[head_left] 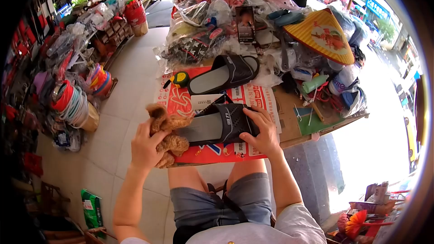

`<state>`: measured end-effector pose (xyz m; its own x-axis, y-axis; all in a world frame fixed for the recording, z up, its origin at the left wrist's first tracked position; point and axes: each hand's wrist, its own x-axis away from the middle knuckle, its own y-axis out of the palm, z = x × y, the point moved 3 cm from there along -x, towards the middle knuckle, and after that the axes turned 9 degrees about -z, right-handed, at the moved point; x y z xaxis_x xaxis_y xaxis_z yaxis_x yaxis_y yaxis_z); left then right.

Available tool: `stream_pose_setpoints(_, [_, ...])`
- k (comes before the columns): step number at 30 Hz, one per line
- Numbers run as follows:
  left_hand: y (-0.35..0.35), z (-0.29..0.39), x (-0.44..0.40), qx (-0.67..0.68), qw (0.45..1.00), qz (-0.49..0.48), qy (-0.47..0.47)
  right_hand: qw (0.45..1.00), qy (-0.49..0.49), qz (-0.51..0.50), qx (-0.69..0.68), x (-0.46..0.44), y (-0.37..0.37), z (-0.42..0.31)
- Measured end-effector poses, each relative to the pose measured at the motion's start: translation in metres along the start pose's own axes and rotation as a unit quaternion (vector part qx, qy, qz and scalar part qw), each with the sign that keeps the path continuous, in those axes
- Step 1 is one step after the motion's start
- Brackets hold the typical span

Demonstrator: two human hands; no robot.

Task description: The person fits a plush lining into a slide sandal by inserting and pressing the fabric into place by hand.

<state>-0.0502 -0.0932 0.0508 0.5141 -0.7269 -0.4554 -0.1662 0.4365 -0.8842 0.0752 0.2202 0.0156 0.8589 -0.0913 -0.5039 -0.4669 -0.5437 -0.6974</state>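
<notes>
A black slide sandal point(203, 129) with a grey footbed lies across the near edge of the table. My right hand point(262, 131) grips its toe end, thumb on top and fingers over the far side. Bunched in my left hand point(148, 144) is a fluffy brown cloth point(174, 142), pressed against the sandal's heel end. Just beyond lies the other slide sandal point(224, 77), touched by neither hand. A yellow and black tape measure point(181, 80) sits to its left. Red and white printed paper point(262, 104) lies beneath the sandals.
Plastic-wrapped goods point(199, 22) pile up at the table's back. A yellow conical hat point(323, 34), a phone point(245, 23) with a lit screen and a green bottle point(315, 83) are among them. Stacked goods and buckets point(74, 104) stand left; a green bag point(92, 208) is on the floor.
</notes>
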Motion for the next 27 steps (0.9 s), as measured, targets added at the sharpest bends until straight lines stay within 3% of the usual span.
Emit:
stream_pose_setpoints(2, [-0.007,0.012,-0.019,0.108,0.991,0.082,-0.005,1.000,0.001,-0.002,0.008,0.000,0.000,0.000])
stream_pose_setpoints(5, [0.012,0.039,-0.044,0.209,0.976,0.060,-0.012,1.000,-0.008,-0.001,0.000,-0.001,0.002,0.001])
stream_pose_setpoints(6, [0.020,0.043,-0.048,0.211,0.975,0.064,-0.013,1.000,-0.002,-0.005,-0.001,0.000,0.002,0.002])
stream_pose_setpoints(8, [0.043,0.055,-0.056,0.105,0.991,-0.067,0.056,1.000,0.005,-0.010,0.002,0.000,0.001,0.002])
stream_pose_setpoints(9, [0.043,0.054,-0.055,0.107,0.990,-0.066,0.056,1.000,0.004,-0.011,-0.001,0.000,0.001,0.002])
stream_pose_setpoints(13, [0.025,0.013,-0.044,0.099,0.991,-0.089,-0.011,1.000,0.005,-0.008,0.006,0.002,0.002,0.004])
stream_pose_setpoints(14, [0.023,-0.009,-0.041,0.082,0.990,-0.094,-0.066,1.000,0.006,-0.006,0.001,0.003,0.004,0.002])
stream_pose_setpoints(16, [0.014,-0.026,-0.043,0.058,0.986,-0.096,-0.125,0.994,0.071,0.031,-0.074,0.004,0.004,0.004])
stream_pose_setpoints(17, [0.007,-0.029,-0.046,0.052,0.989,-0.071,-0.115,0.994,0.067,0.032,-0.077,0.002,0.005,0.006])
stream_pose_setpoints(19, [-0.002,-0.028,-0.057,0.048,0.992,-0.048,-0.107,0.996,0.013,0.033,0.082,0.002,0.002,0.004])
stream_pose_setpoints(22, [-0.004,0.003,-0.088,0.233,0.971,0.045,-0.032,0.999,0.034,0.028,0.031,0.001,0.005,0.006])
stream_pose_setpoints(27, [0.006,0.021,-0.111,0.215,0.976,0.041,0.020,0.994,0.038,0.005,0.104,0.001,0.006,0.006])
